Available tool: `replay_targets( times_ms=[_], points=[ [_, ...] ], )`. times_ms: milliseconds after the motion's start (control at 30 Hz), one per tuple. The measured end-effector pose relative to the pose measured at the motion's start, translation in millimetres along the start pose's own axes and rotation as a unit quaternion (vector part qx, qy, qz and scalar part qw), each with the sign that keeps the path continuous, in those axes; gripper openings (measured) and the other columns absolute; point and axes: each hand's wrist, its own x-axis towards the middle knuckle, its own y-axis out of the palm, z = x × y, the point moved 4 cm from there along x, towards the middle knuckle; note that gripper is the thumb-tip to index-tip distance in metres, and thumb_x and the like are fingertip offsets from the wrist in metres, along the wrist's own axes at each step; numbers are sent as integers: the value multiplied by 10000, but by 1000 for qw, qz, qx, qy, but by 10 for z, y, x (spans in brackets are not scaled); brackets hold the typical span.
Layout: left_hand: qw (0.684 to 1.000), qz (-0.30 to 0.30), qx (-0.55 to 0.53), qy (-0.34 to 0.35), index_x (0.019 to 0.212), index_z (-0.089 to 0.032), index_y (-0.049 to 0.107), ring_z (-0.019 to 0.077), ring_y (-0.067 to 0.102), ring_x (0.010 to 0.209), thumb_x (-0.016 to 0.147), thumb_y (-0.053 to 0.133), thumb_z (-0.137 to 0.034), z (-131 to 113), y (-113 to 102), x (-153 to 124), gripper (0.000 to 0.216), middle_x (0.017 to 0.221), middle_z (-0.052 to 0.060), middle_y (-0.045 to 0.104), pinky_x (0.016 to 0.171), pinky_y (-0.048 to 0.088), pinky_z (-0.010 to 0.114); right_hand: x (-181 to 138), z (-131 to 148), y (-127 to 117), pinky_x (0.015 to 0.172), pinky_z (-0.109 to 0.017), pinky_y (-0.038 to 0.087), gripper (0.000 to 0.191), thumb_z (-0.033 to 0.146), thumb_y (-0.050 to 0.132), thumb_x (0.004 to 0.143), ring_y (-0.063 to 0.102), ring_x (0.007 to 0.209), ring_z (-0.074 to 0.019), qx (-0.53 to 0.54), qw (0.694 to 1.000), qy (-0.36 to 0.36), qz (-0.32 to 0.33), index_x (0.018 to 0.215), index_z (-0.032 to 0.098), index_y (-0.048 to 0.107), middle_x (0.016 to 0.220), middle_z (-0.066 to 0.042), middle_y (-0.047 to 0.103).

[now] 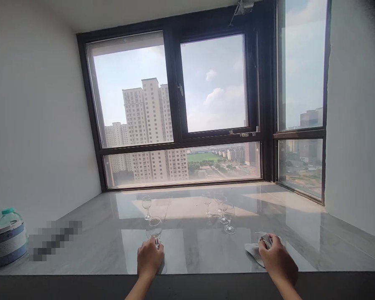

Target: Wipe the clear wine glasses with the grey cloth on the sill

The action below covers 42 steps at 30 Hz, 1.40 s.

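Observation:
My left hand [150, 256] is closed round the stem of a clear wine glass [155, 223], which stands upright near the front of the grey sill. The fingers cover the lower part of that glass. A second wine glass [146, 203] stands just behind it. In my right hand [276, 255] is a bunched grey cloth [253, 251], pinched between thumb and fingers, with one corner spread towards the left. Between the hands and farther back, several more stemmed glasses [229, 216] stand upright close together, a little left of the cloth.
The glossy grey sill [96, 237] ends at a front edge near me. On its far left stand a blue and white container [8, 246] and a bottle with a green cap [8, 211]. Dark-framed windows [175, 143] rise behind, with white walls at both sides.

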Motion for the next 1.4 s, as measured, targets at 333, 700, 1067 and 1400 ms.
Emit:
replay_targets(
  times_ms=[333,700,1067,1400],
  points=[
    [1000,13,-1,-1,943,-178,633,245,598,965,881,423,-330,-21,-48,-20,266,943,99,694,835,377,348,-22,22,-40,633,-334,440,448,434,296,908,648,908,-270,0,1000,-1,4,1227,203,509,1140,-116,658],
    [1000,13,-22,4,910,-182,632,250,600,934,879,407,-348,12,-18,-7,282,921,100,690,830,385,363,7,-6,4,625,-326,434,430,428,318,895,648,906,-263,2,1000,3,-2,1212,216,518,1135,-105,664],
    [1000,11,-2,2,912,-182,631,251,590,955,883,426,-339,4,3,5,260,947,104,692,838,379,366,-4,10,-17,624,-307,427,425,420,336,894,650,895,-245,-9,1000,7,-10,1213,216,530,1123,-102,669],
    [1000,3,-5,2,919,-179,632,247,592,944,876,436,-328,-25,-37,-31,250,913,99,688,821,374,345,-14,-18,-4,601,-315,411,458,444,327,903,637,859,-257,-15,1000,15,-1,1245,219,531,1103,-109,666]
  ],
)
